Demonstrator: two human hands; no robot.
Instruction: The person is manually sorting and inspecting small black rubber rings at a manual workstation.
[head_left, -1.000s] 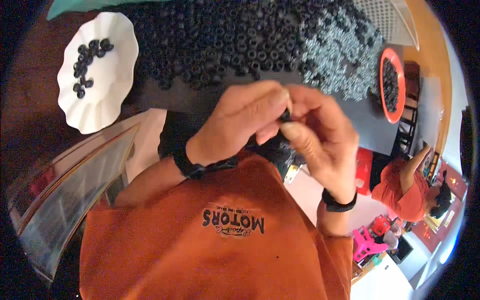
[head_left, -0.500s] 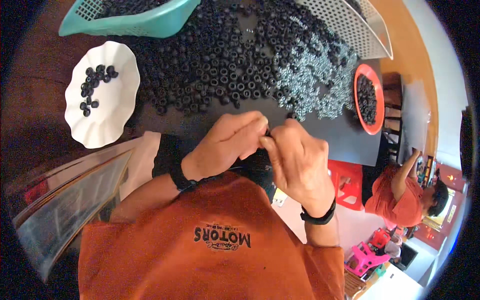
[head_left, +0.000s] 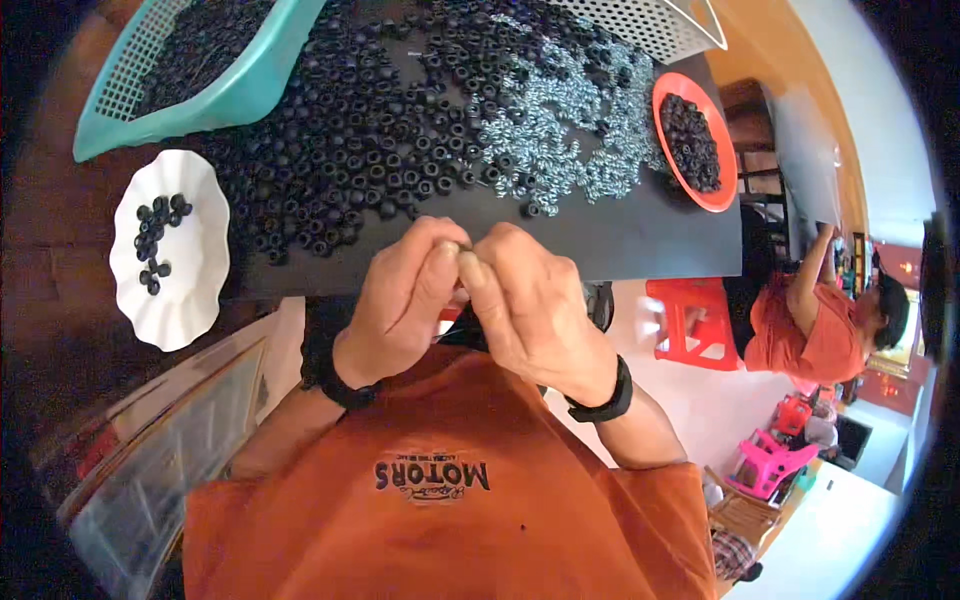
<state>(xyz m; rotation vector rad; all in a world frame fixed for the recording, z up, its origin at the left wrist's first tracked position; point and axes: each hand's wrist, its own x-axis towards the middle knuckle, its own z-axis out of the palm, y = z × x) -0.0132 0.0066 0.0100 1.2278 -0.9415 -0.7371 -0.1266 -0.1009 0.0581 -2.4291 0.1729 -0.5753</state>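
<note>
My left hand [head_left: 395, 300] and my right hand [head_left: 540, 315] meet at their fingertips just above the table's front edge. Both are closed in a pinch, thumbs close together, and the fingers cover whatever is between them. Beyond them spreads a wide heap of small black ring-shaped pieces [head_left: 370, 150]. To its right lies a pile of small silver coil springs [head_left: 560, 130]. A white scalloped plate [head_left: 195, 290] on the left bears a cluster of black pieces. At the right, an orange-red bowl [head_left: 715, 198] is filled with small black parts.
A teal perforated basket [head_left: 225, 110] of black parts stands far left, a white perforated basket [head_left: 655, 38] far right. The dark table [head_left: 640, 235] ends near my hands. Beyond its right side are a red stool [head_left: 695, 330], a person in orange [head_left: 810, 335] and a pink chair [head_left: 770, 462].
My view has shifted, bringing more of the teal basket into sight. My fingertips have drawn closer together, and the small dark piece that showed between them is now hidden.
</note>
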